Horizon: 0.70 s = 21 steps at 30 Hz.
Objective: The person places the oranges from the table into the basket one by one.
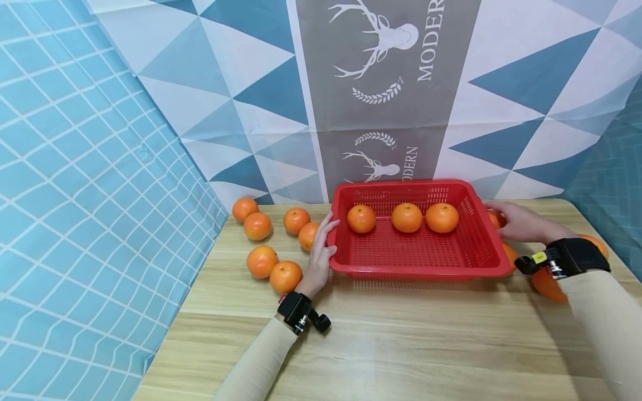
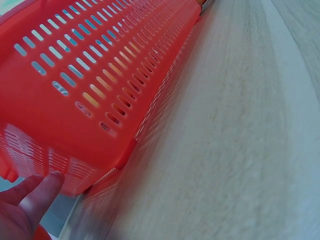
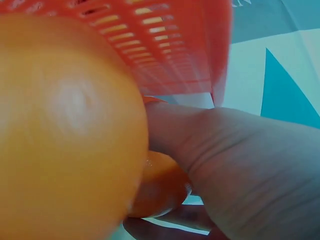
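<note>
A red plastic basket point(image 1: 408, 273) with slotted walls stands on the wooden table, three oranges in a row inside, one of them the left orange point(image 1: 361, 219). At its left end, my left hand point(image 1: 319, 259) touches the rim with fairly straight fingers. The left wrist view shows those fingers point(image 2: 42, 197) beside the slotted wall. Just outside the basket's right end, my right hand point(image 1: 521, 221) grips an orange point(image 3: 162, 185) between thumb and fingers; the hand partly hides it. Another orange point(image 3: 70, 130) looms close to the right wrist camera.
Left of the basket lie several loose oranges, among them a front orange point(image 1: 286, 277) near my left wrist. More oranges, such as the one point(image 1: 549, 285) under my right wrist, lie on the right. A patterned cloth point(image 1: 386, 111) hangs behind the table point(image 1: 401, 340).
</note>
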Each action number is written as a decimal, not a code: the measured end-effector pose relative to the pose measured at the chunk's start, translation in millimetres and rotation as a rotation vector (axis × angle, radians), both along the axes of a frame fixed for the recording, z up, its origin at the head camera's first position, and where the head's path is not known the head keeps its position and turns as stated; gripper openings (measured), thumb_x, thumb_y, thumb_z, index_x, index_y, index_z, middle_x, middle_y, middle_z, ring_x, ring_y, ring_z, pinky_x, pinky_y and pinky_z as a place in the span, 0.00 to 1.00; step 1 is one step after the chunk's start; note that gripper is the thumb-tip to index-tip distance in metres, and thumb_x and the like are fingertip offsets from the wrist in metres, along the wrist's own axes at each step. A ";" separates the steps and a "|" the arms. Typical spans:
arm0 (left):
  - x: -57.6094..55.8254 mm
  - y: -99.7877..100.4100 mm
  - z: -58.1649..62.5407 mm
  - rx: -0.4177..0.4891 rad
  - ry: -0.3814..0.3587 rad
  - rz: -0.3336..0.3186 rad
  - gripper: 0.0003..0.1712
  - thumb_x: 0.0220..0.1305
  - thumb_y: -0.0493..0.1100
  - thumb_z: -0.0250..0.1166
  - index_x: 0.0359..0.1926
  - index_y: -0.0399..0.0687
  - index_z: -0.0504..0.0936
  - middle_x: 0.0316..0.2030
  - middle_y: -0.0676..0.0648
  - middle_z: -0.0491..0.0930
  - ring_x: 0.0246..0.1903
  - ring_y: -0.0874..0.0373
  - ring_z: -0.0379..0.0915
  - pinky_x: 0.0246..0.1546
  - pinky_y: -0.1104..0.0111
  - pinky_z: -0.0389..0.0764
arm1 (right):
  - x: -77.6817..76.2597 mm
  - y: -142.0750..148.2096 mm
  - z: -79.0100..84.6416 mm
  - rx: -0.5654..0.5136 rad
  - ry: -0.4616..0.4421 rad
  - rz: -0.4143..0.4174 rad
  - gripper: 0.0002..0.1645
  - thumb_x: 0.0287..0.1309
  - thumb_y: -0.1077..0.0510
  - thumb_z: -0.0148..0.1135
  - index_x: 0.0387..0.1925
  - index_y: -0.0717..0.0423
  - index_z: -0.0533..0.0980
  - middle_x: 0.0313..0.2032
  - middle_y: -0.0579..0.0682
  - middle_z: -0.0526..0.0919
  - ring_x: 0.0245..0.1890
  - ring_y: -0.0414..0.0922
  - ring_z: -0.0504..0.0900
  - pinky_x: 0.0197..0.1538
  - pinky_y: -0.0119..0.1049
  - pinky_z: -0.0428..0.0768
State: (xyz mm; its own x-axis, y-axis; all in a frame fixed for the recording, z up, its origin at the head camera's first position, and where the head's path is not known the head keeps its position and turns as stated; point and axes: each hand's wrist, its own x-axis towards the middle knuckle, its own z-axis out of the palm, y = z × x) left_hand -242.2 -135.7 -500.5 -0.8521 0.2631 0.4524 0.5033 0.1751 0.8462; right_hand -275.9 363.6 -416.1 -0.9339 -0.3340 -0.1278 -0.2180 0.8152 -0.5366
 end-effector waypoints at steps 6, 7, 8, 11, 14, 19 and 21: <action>-7.9 -2.8 -11.6 -0.036 0.007 0.029 0.41 0.69 0.35 0.48 0.83 0.42 0.68 0.92 0.51 0.53 0.91 0.49 0.50 0.91 0.45 0.59 | 5.7 11.9 0.5 -0.012 -0.028 -0.015 0.49 0.64 0.61 0.79 0.79 0.73 0.66 0.63 0.74 0.81 0.55 0.60 0.82 0.42 0.34 0.87; -8.0 -2.9 -11.5 -0.024 0.004 0.021 0.41 0.68 0.35 0.48 0.84 0.41 0.68 0.92 0.51 0.53 0.91 0.48 0.49 0.91 0.43 0.58 | 6.3 14.0 0.2 -0.011 -0.029 -0.013 0.48 0.65 0.62 0.78 0.79 0.73 0.66 0.63 0.74 0.80 0.56 0.61 0.82 0.42 0.34 0.87; -8.1 -2.8 -11.5 -0.021 -0.002 0.021 0.41 0.68 0.35 0.48 0.84 0.41 0.68 0.92 0.51 0.53 0.91 0.48 0.49 0.91 0.43 0.57 | 6.7 15.9 -0.1 -0.007 -0.033 -0.016 0.47 0.65 0.62 0.78 0.78 0.74 0.65 0.63 0.75 0.80 0.56 0.61 0.82 0.42 0.34 0.87; -5.5 -1.7 -6.4 0.014 0.003 -0.007 0.41 0.68 0.35 0.47 0.83 0.36 0.67 0.92 0.46 0.52 0.91 0.41 0.47 0.90 0.34 0.55 | 7.7 22.0 -0.9 0.014 -0.039 -0.031 0.47 0.66 0.62 0.77 0.78 0.76 0.64 0.63 0.77 0.79 0.56 0.63 0.81 0.43 0.35 0.86; -4.1 -1.1 -3.7 0.012 0.027 -0.008 0.41 0.68 0.35 0.47 0.82 0.34 0.67 0.92 0.43 0.52 0.90 0.39 0.49 0.90 0.36 0.57 | 8.6 27.6 -0.9 0.031 -0.036 -0.043 0.48 0.66 0.61 0.77 0.78 0.77 0.63 0.63 0.79 0.78 0.55 0.65 0.81 0.43 0.37 0.85; -2.7 -0.2 -2.6 -0.006 0.020 0.008 0.41 0.68 0.34 0.47 0.82 0.34 0.67 0.92 0.43 0.53 0.90 0.41 0.49 0.90 0.40 0.59 | 9.6 31.4 1.8 0.033 -0.042 -0.053 0.50 0.66 0.60 0.78 0.79 0.77 0.62 0.64 0.79 0.78 0.56 0.65 0.81 0.43 0.35 0.85; -1.4 1.0 -0.3 0.004 -0.005 0.004 0.41 0.67 0.33 0.47 0.82 0.32 0.66 0.92 0.43 0.52 0.91 0.40 0.48 0.90 0.36 0.56 | 9.7 32.0 2.9 0.032 -0.037 -0.052 0.50 0.66 0.60 0.78 0.79 0.77 0.62 0.63 0.79 0.78 0.55 0.65 0.81 0.43 0.36 0.84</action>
State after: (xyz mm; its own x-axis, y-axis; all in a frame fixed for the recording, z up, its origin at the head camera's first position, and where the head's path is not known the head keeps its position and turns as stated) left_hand -243.6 -134.7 -500.8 -0.8553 0.2580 0.4494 0.4987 0.1741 0.8491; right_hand -266.2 395.6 -413.1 -0.9441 -0.2806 -0.1729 -0.1555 0.8419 -0.5168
